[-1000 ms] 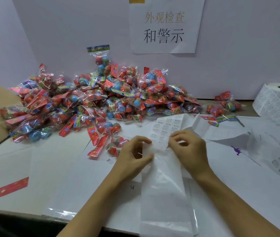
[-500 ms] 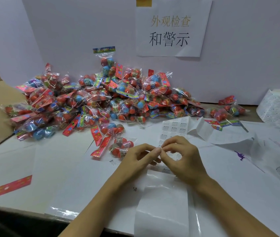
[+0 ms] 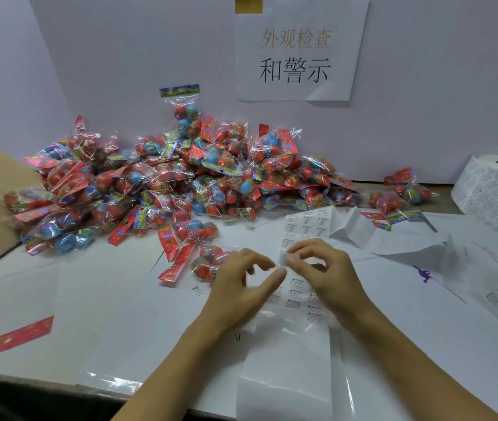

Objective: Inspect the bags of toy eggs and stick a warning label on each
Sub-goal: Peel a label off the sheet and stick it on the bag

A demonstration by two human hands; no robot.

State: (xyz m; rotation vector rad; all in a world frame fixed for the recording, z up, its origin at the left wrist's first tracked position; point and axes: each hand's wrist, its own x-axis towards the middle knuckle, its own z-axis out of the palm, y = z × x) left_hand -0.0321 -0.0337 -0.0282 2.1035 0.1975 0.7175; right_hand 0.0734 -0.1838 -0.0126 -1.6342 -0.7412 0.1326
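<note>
You see a wall sign (image 3: 299,50) w/ "外观检查" over "和警示"; the label strip (image 3: 302,294) stickers read "WARNING", smaller print illegible.

Pale wall (image 3: 120,56), white table (image 3: 59,299)

Both forearms (image 3: 418,354) bare — no sleeves, hands (image 3: 235,287) ungloved.

left hand (image 3: 241,281) hovering mid-frame, fingers loosely curled, thumb out, holding nothing | right hand (image 3: 323,268) pinching thumb to forefinger, grip closed on something small | forearms converging, fingertips nearly meeting
</note>
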